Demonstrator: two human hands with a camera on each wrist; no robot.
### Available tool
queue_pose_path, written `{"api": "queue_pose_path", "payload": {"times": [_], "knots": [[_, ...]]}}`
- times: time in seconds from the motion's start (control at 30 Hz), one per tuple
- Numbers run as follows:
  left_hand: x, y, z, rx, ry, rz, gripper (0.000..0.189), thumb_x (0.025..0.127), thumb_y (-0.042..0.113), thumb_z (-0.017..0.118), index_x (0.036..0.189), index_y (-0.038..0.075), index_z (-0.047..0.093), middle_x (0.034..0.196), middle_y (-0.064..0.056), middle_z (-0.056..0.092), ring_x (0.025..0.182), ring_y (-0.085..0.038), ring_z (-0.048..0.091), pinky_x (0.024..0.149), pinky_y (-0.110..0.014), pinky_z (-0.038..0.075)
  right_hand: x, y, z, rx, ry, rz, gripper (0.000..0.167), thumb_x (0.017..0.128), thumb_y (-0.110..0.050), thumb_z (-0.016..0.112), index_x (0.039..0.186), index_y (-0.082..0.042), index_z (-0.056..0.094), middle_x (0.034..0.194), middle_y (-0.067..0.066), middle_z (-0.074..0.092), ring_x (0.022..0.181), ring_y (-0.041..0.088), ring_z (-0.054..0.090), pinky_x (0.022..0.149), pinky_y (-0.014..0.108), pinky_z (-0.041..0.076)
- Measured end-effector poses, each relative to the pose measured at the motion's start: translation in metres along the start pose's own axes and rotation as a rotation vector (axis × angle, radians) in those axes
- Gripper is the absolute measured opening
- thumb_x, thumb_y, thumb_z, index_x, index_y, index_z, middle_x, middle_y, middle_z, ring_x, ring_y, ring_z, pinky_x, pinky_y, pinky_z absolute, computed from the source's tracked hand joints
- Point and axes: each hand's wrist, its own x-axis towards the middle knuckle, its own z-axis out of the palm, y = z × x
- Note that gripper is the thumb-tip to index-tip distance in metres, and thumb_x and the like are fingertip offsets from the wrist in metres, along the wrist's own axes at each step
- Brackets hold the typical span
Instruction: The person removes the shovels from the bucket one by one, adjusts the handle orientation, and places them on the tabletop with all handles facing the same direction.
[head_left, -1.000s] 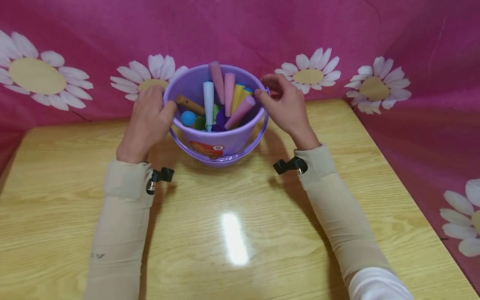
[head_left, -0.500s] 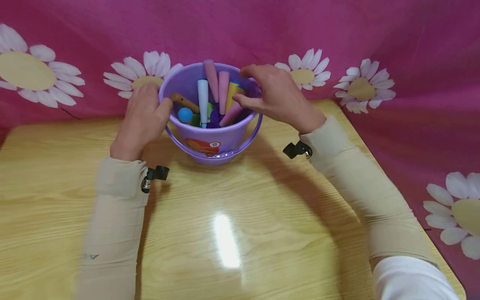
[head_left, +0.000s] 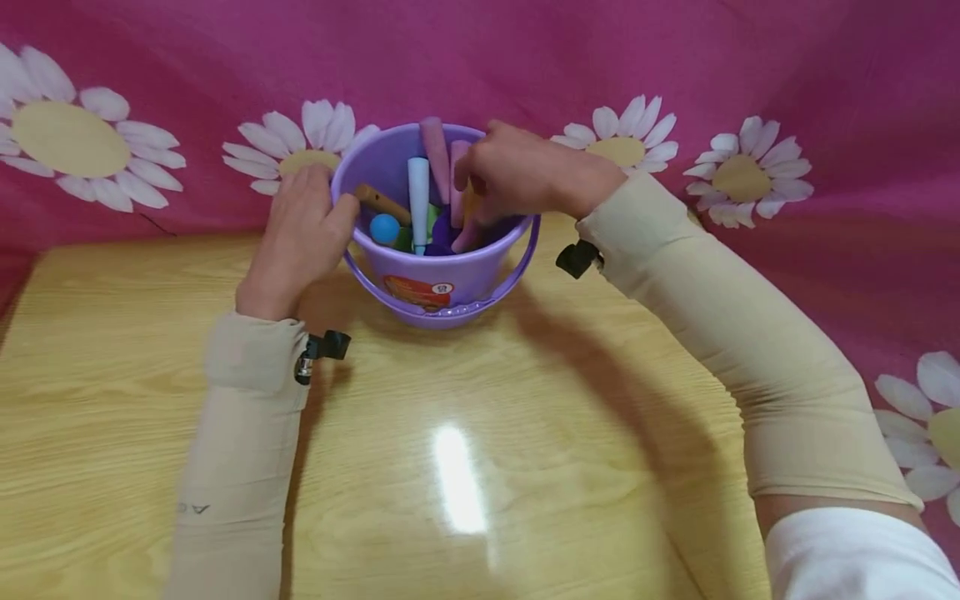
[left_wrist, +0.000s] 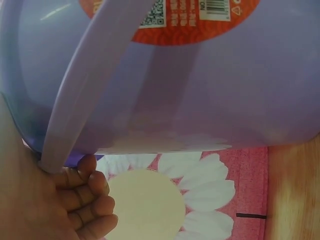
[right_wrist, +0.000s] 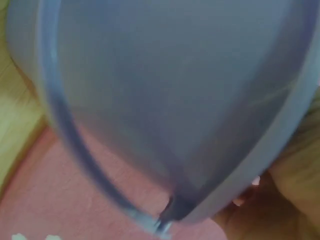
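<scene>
A purple bucket [head_left: 480, 279] stands upright on the table, its handle [head_left: 522, 271] hanging down at the front. My left hand [head_left: 294, 237] grips the bucket's left rim, thumb on the near side. In the left wrist view its fingers [left_wrist: 92, 200] curl beside the handle's end. My right hand [head_left: 525, 171] reaches over the right rim, fingers bent down inside among a yellow piece [head_left: 470, 202] and pink tapered sticks [head_left: 437, 154]; its fingertips are hidden. A light-blue tapered stick [head_left: 418, 196], a brown stick [head_left: 381, 202] and a blue ball [head_left: 385, 228] also lie inside.
The wooden table [head_left: 390, 417] runs up to a pink cloth [head_left: 465, 58] printed with daisies, which hangs close behind the bucket and along the right side. A red sticker [head_left: 416, 292] marks the bucket's front.
My right hand has left the bucket's right rim and moved left and down into the bucket, over the yellow piece. My left hand has stayed on the left rim.
</scene>
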Motion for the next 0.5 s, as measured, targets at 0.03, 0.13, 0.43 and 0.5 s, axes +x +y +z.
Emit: {"api": "queue_pose_path", "payload": {"times": [0.03, 0.13, 0.43, 0.5], "knots": [[-0.001, 0.000, 0.001, 0.000, -0.001, 0.002, 0.051, 0.096, 0.030, 0.039, 0.126, -0.008, 0.052, 0.119, -0.025, 0.054, 0.119, -0.039, 0.044, 0.104, -0.052, 0.035, 0.002, -0.002, 0.001, -0.001, -0.034, 0.006, 0.045, 0.079, -0.049, 0.086, 0.109, -0.016, 0.079, 0.090, 0.006, 0.072, 0.084, 0.022, 0.061, 0.073, 0.034, 0.051], [-0.002, 0.000, 0.004, 0.005, 0.000, 0.007, 0.050, 0.095, 0.029, 0.040, 0.124, -0.009, 0.053, 0.116, -0.025, 0.054, 0.116, -0.039, 0.045, 0.103, -0.053, 0.036, 0.007, -0.010, 0.007, -0.022, -0.133, 0.023, 0.042, 0.083, -0.047, 0.084, 0.109, -0.014, 0.080, 0.095, 0.007, 0.075, 0.089, 0.021, 0.065, 0.079, 0.034, 0.054], [0.003, -0.001, 0.000, 0.034, 0.036, 0.037, 0.045, 0.097, 0.029, 0.039, 0.118, -0.009, 0.054, 0.111, -0.025, 0.055, 0.114, -0.041, 0.046, 0.104, -0.053, 0.034, 0.025, -0.042, 0.016, -0.218, -0.264, 0.056, 0.014, 0.097, -0.019, 0.066, 0.097, -0.006, 0.073, 0.082, 0.008, 0.057, 0.072, 0.021, 0.059, 0.066, 0.033, 0.051], [0.003, -0.001, 0.000, 0.034, 0.037, 0.032, 0.045, 0.096, 0.028, 0.039, 0.118, -0.008, 0.054, 0.111, -0.025, 0.055, 0.113, -0.040, 0.046, 0.103, -0.052, 0.035, 0.027, -0.045, 0.018, -0.257, -0.284, 0.044, 0.014, 0.098, -0.010, 0.057, 0.100, -0.006, 0.071, 0.081, 0.008, 0.057, 0.066, 0.022, 0.058, 0.060, 0.033, 0.049]]}}
